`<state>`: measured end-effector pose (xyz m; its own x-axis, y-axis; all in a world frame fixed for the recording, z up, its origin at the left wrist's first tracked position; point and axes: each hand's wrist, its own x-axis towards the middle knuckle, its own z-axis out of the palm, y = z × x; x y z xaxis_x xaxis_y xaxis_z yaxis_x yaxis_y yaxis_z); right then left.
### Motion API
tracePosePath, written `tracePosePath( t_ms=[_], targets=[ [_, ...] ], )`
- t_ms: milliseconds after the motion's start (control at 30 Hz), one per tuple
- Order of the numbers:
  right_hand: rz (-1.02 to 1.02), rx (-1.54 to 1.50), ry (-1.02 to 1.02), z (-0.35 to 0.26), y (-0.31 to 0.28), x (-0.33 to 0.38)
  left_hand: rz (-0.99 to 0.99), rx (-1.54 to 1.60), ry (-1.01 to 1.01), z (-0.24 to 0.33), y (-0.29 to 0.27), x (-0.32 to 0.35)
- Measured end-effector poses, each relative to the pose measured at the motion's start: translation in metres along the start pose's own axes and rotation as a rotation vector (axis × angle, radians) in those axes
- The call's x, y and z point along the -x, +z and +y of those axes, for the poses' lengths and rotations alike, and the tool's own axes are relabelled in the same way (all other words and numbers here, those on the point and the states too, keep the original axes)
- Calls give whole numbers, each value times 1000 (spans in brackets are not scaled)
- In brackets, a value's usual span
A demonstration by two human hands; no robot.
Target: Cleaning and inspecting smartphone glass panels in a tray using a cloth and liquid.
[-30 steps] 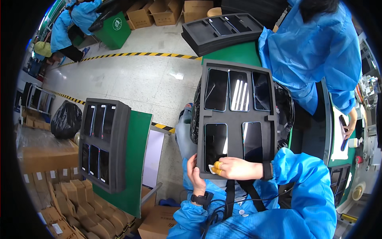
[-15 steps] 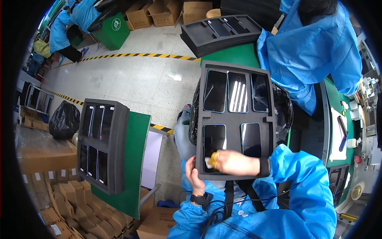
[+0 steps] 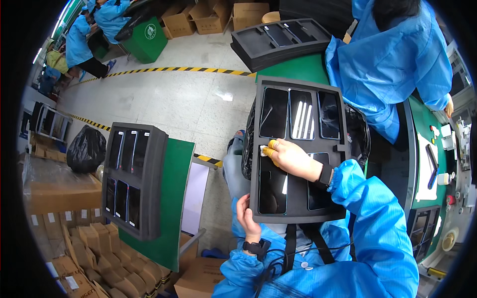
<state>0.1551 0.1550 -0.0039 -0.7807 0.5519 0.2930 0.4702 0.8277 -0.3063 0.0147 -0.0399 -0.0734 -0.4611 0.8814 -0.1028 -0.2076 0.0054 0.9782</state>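
A black foam tray (image 3: 301, 144) sits on my lap, with several black-screened smartphones in its slots. Yellow finger covers are on the fingertips of my right hand (image 3: 294, 159). Those fingers pinch a small white wipe (image 3: 263, 151) at the top end of the lower-left smartphone (image 3: 273, 191). My left hand (image 3: 248, 221) grips the tray's near left corner, some of its fingers hidden beneath. Partly behind my right wrist lies the lower-right smartphone (image 3: 318, 191). Three more smartphones fill the upper row, the middle smartphone (image 3: 302, 115) reflecting bright ceiling lights.
To the left, stacked foam trays (image 3: 149, 184) of phones stand on a green table (image 3: 174, 198). Another tray stack (image 3: 278, 52) is beyond mine. A co-worker in a blue smock (image 3: 382, 64) sits at the far right, near a green workbench (image 3: 422, 149). Cardboard boxes (image 3: 64, 193) crowd the lower left.
My right hand has moved from the bottom end of the lower-left smartphone up to its top end, with the wipe. My left hand stays at the tray corner. The view has shifted slightly.
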Motion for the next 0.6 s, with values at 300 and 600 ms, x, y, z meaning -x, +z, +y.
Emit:
tracePosePath(
  t_ms=[300,600],
  targets=[
    [-149,-255,-194,-57,8,28,-5,1,5,-2,-2,-2],
    [-286,-304,-423,-70,10,59,-10,-9,13,-9,-3,-1]
  ],
)
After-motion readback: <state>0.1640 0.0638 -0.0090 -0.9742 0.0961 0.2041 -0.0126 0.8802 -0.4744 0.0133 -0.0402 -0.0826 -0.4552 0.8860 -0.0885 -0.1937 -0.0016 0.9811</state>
